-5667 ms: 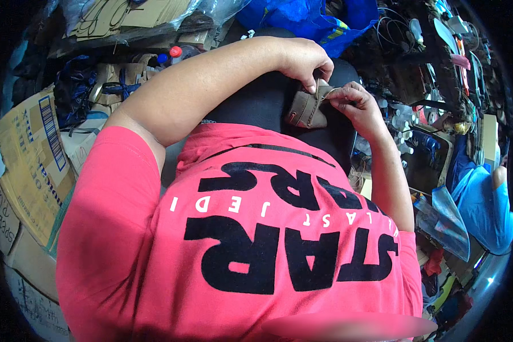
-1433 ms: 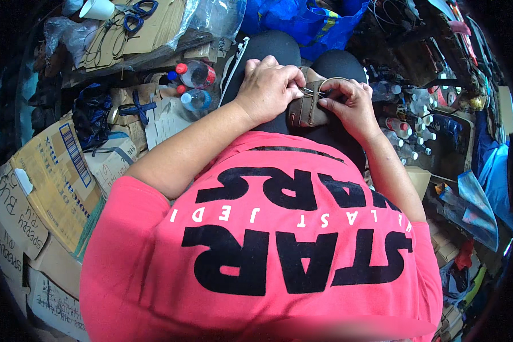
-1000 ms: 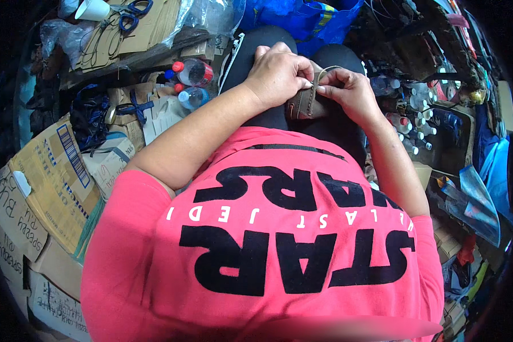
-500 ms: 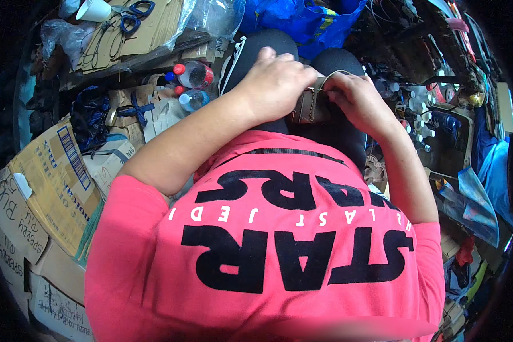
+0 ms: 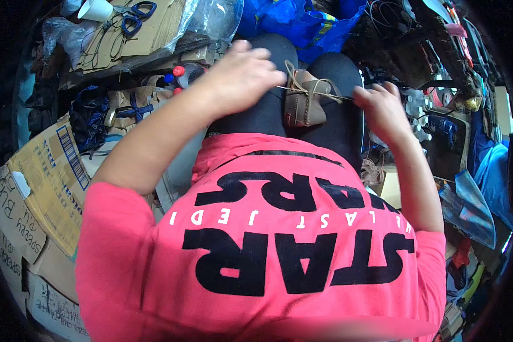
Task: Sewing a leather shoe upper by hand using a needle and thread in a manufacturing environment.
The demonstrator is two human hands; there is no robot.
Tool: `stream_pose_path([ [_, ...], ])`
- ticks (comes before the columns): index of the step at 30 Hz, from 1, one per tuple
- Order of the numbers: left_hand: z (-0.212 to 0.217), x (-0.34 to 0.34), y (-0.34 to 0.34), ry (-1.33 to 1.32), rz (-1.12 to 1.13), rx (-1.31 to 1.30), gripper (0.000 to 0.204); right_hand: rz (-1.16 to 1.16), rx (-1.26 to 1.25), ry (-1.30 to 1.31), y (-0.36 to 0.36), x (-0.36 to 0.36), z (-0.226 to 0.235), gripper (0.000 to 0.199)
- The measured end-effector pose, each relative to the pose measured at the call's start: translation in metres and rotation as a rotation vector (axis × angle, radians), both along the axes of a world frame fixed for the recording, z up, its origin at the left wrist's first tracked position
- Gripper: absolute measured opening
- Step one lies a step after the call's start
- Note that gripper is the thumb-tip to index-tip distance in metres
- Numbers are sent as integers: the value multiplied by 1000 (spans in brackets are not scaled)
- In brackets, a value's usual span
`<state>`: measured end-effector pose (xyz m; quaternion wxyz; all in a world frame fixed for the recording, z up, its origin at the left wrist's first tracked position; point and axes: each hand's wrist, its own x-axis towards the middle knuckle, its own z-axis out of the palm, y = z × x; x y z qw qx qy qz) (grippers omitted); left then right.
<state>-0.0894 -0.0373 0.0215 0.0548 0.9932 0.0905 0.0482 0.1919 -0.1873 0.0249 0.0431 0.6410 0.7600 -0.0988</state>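
Shoe (image 5: 297,108) on the black-clad lap (image 5: 336,133), between left hand (image 5: 248,77) and right hand (image 5: 383,111), with blurred fingers (image 5: 276,77) of both seemingly pinched narrow, side seam (image 5: 309,114) apparently done, lace (image 5: 289,74) loose and apparently left unfastened, thin thread (image 5: 280,87) drawn out both ways in the grasp.

Pinkish-red shirt (image 5: 154,285) with 2 short, plain sleeves (image 5: 117,222); 2 rows of large black letters (image 5: 256,262), 1 of small white letters (image 5: 222,218); thin dark strap (image 5: 290,153); black trousers (image 5: 343,122).
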Motion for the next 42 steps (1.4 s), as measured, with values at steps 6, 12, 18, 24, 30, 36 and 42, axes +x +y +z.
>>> stream_pose_path([
  [6,17,-39,29,-135,337,-519,3,-741,-27,1202,-20,45,11,14],
  [12,29,47,-19,-679,-4,-1709,14,-299,-47,2220,46,-33,21,24],
  [18,2,-5,-1,-248,212,-393,23,-333,-24,912,6,-18,19,38],
  [24,0,-51,2,-119,206,-76,28,-338,-94,173,-38,-9,18,37],
  [30,-24,-86,-8,-159,272,-215,23,-393,-32,339,-85,6,-18,26],
  [36,-11,-22,-4,-272,262,-491,38,-547,-271,850,-28,-1,3,45],
  [42,-17,48,7,80,-52,-544,50,-104,-207,420,27,-37,11,36],
])
